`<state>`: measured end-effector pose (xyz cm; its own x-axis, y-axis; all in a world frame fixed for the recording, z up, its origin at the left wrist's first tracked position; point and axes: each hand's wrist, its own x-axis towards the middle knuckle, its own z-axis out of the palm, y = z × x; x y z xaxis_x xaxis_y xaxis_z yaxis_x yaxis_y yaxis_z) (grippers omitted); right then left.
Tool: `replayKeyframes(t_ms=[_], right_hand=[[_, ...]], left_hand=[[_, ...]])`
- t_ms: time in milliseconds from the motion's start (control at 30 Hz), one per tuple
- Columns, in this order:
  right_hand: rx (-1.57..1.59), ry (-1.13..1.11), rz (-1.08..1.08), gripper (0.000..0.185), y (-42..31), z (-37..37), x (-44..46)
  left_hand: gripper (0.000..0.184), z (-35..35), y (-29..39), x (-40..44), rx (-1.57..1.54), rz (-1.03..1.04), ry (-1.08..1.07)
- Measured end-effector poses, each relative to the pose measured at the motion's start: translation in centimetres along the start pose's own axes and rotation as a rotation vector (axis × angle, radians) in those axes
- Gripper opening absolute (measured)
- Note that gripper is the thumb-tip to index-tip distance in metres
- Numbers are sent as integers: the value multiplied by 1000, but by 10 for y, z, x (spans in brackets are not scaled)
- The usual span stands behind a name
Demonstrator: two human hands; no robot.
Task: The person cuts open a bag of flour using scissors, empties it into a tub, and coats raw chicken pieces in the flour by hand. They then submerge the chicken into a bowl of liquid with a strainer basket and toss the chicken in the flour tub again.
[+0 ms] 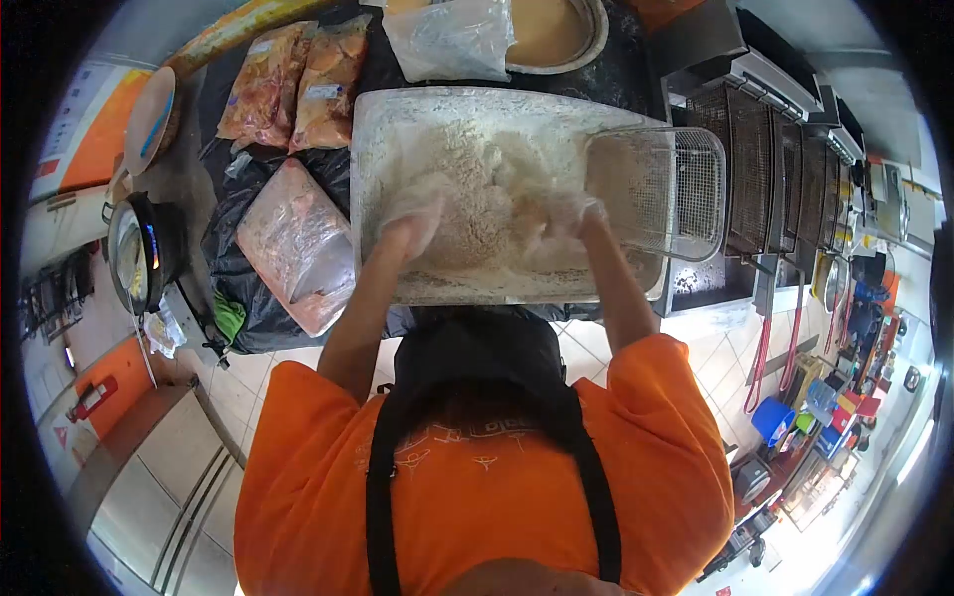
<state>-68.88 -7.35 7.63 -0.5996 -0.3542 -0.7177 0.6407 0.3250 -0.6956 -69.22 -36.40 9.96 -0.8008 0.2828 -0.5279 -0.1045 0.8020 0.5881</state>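
Observation:
A large white tub (373, 99) holds a heap of pale flour (467, 214) with lumpy coated pieces in it. My left hand (422, 211), in a clear glove, is at the left side of the heap. On the heap's right side is my right hand (564, 217), also gloved and next to a floured lump (529, 209). Flour and motion blur hide the fingers of both hands, so whether they hold anything does not show. A wire fry basket (701, 189) rests over the tub's right end.
Bagged raw meat (263, 89) lies at the back left, with a plastic-wrapped flat pack (296, 243) nearer. Behind the tub stand a clear plastic bag (447, 40) and a round bowl of tan liquid (552, 35). Fryer baskets (750, 164) with red handles line the right.

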Motion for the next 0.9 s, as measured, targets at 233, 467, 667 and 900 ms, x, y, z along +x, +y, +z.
replayKeyframes(t_ms=[233, 467, 667, 900], right_hand=[[250, -67, -200, 37, 48, 16, 63], [319, 275, -34, 40, -48, -23, 34], [-1148, 354, -856, 47, -4, 14, 112], [-847, 80, -50, 44, -47, -3, -11]], left_hand=[[32, 13, 10, 37, -811, -275, -101], [33, 14, -48, 76, -504, -110, 161], [29, 28, -18, 82, -427, 133, 484], [33, 30, -59, 32, -669, 55, 219]])
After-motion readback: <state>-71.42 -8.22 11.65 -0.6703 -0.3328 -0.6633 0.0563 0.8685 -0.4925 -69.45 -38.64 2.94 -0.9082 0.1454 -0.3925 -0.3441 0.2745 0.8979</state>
